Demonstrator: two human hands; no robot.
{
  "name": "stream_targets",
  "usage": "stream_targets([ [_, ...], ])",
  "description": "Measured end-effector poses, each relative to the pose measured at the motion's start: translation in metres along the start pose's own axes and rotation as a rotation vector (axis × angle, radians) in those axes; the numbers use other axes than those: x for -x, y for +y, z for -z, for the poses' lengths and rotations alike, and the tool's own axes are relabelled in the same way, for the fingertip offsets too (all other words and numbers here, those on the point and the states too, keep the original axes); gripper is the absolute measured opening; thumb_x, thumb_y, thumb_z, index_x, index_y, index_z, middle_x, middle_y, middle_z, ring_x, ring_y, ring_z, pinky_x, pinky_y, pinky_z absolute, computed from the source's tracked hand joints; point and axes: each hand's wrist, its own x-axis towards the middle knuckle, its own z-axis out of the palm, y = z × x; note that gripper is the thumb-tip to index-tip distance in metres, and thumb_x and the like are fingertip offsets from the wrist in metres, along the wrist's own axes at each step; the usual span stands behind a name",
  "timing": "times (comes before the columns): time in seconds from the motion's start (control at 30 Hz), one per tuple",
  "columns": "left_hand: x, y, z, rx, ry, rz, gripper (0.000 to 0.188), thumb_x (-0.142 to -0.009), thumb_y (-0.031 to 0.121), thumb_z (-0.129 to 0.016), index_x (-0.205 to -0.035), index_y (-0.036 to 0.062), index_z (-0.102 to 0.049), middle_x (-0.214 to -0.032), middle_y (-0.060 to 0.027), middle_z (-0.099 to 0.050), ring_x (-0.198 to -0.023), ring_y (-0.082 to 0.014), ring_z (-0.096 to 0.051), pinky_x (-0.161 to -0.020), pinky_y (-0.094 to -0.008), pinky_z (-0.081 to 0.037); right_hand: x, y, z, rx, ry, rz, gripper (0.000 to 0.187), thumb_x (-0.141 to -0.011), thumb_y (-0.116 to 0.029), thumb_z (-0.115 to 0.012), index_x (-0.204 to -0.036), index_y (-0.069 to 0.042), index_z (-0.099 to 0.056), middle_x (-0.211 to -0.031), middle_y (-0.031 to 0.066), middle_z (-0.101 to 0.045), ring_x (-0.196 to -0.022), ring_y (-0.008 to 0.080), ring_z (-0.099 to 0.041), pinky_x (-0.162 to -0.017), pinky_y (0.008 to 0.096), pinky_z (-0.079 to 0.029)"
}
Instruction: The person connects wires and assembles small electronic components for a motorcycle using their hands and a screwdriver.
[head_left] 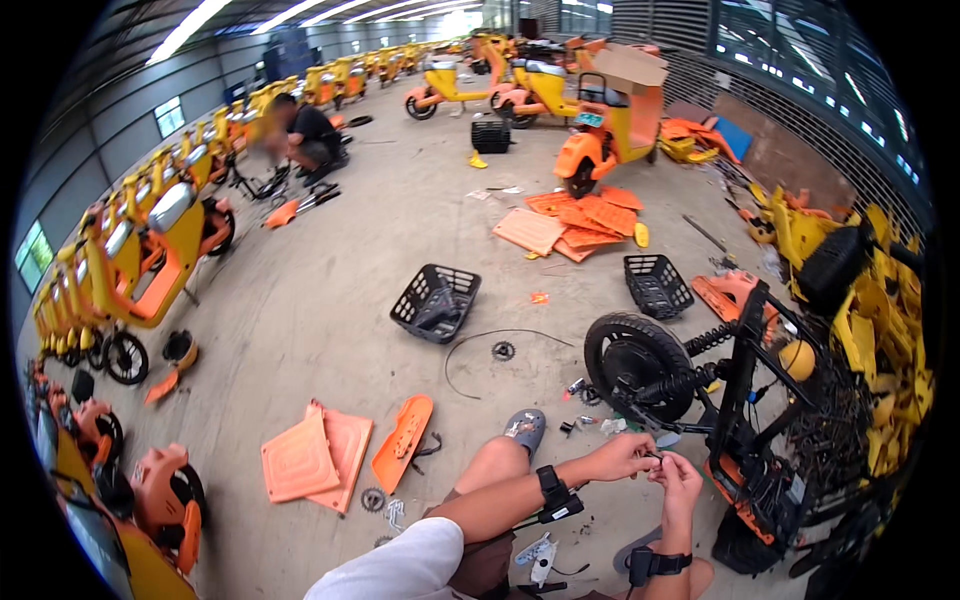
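Observation:
My left hand (622, 458) and my right hand (679, 480) meet in front of me, fingertips pinched close together. Between them is a small dark piece, too small to name. Just past my hands a stripped black scooter frame (735, 390) lies on the floor, with its rear wheel (640, 365) and spring shock absorbers (708, 338). Wires and an orange panel show on the frame's near end. Below my forearms are a white and grey part (541, 556) and a cable.
Two black baskets (435, 300) stand ahead, near a loose cable and a sprocket (503, 351). Orange panels (318, 455) lie at left, more (585, 220) farther off. Yellow parts (880, 330) pile up at right. Scooters (150, 250) line the left; another person (305, 135) crouches there.

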Motion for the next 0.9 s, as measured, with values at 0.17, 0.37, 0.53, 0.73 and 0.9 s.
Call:
stream_targets([
  [0.17,-0.001,-0.009,0.003,-0.122,-0.065,0.092,0.039,-0.095,0.035,-0.051,-0.081,-0.0016,-0.058,-0.062,-0.0051,-0.059,-0.054,-0.011,-0.057,-0.049,-0.0256,-0.046,-0.003,0.002,0.002,0.077,-0.064,0.085,0.02,-0.089,-0.007,-0.06,-0.104,0.006,-0.061,-0.085,0.0087,-0.065,-0.068,0.0119,-0.061,-0.064,0.0241,-0.051],
  [0.37,-0.015,0.0,-0.016,0.212,-0.052,0.159,0.035,-0.095,0.034,-0.052,-0.1,0.0001,-0.058,-0.075,-0.0056,-0.062,-0.061,-0.0095,-0.058,-0.055,-0.0239,-0.048,0.002,-0.005,0.019,0.027,-0.03,0.093,0.02,-0.088,-0.005,-0.06,-0.106,0.005,-0.061,-0.086,0.0077,-0.064,-0.071,0.0117,-0.061,-0.066,0.0244,-0.05],
  [0.53,-0.014,-0.009,-0.013,0.145,-0.074,0.076,0.028,-0.091,0.019,-0.061,-0.109,-0.0011,-0.052,-0.077,-0.0043,-0.061,-0.064,-0.01,-0.061,-0.056,-0.023,-0.049,0.001,-0.006,0.021,-0.03,0.029,0.027,0.021,-0.088,-0.006,-0.061,-0.106,0.005,-0.06,-0.086,0.008,-0.065,-0.07,0.0123,-0.062,-0.065,0.0244,-0.05],
  [0.73,-0.015,-0.013,-0.009,0.108,-0.077,0.281,0.031,-0.095,0.028,-0.054,-0.092,-0.0031,-0.056,-0.074,-0.0058,-0.063,-0.061,-0.0106,-0.061,-0.055,-0.0234,-0.049,0.006,-0.009,0.015,-0.013,0.033,0.02,0.022,-0.087,-0.006,-0.063,-0.106,0.005,-0.061,-0.086,0.0072,-0.065,-0.07,0.0114,-0.062,-0.065,0.024,-0.05],
  [0.9,-0.011,-0.005,-0.006,0.148,-0.04,0.262,0.028,-0.093,0.025,-0.057,-0.093,-0.0039,-0.057,-0.075,-0.0062,-0.063,-0.062,-0.0106,-0.061,-0.056,-0.0244,-0.051,0.007,-0.008,0.006,0.09,0.045,0.099,0.021,-0.087,-0.006,-0.063,-0.106,0.004,-0.062,-0.087,0.0066,-0.065,-0.072,0.0107,-0.062,-0.066,0.0234,-0.05],
])
